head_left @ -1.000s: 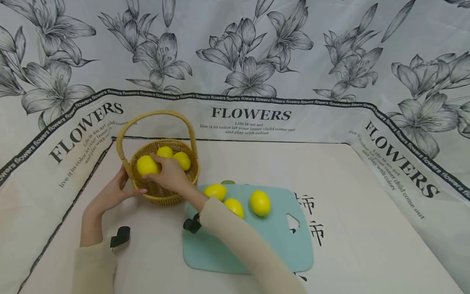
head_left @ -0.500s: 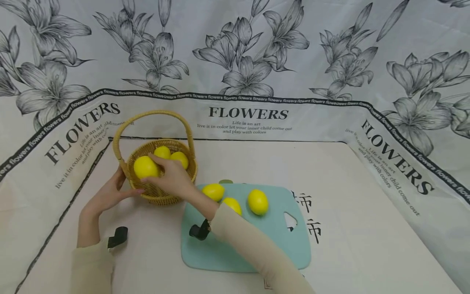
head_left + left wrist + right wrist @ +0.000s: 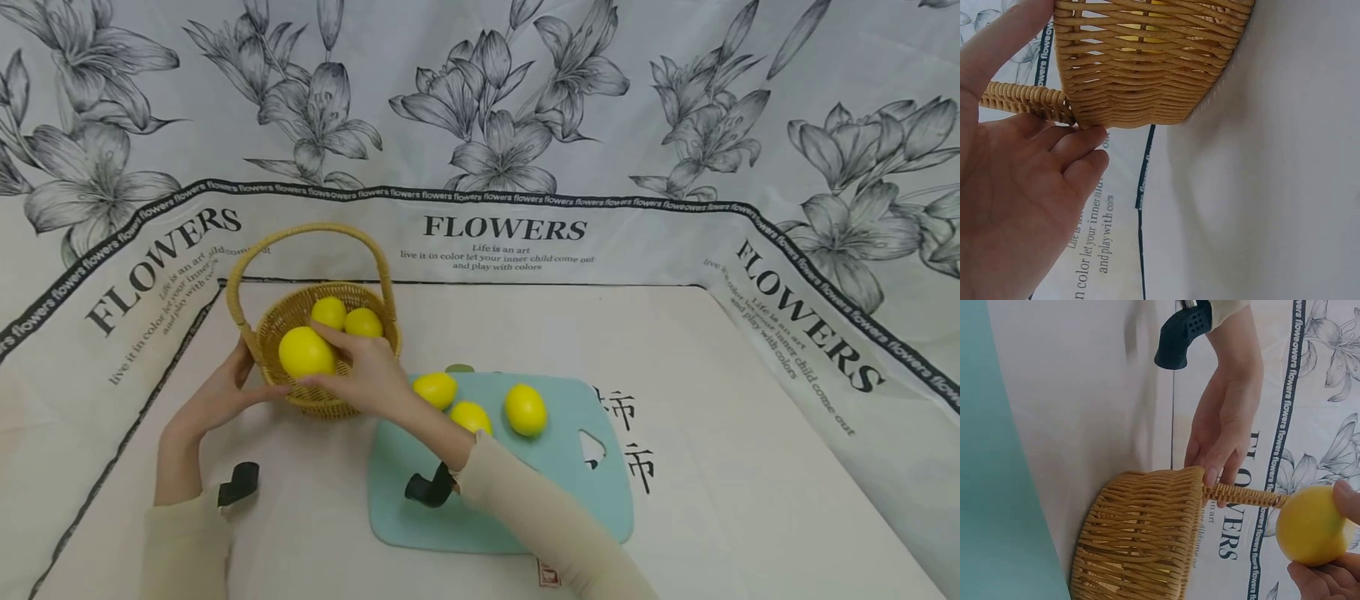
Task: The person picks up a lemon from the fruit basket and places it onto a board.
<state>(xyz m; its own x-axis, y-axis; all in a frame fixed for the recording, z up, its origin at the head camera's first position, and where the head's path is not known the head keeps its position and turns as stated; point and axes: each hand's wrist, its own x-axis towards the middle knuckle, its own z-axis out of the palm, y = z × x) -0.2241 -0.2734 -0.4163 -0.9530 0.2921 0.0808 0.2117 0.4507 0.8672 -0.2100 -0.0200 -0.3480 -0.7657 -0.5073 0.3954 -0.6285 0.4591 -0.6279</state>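
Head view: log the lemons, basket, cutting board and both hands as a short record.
Left hand: holds the wicker basket at its side
Right hand: grips one lemon above the basket's opening
In basket: two visible lemons
On cutting board: three lemons, one partly hidden by the right forearm
Board color: light blue
Board position: right of the basket, nearer the person

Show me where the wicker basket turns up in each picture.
Head: wicker basket, left of centre.
Left wrist: basket at top middle, cut off by the upper edge.
Right wrist: basket at the bottom, left of centre, partly cut off.
Shared landmark: the person's left hand, holding the basket in all three.
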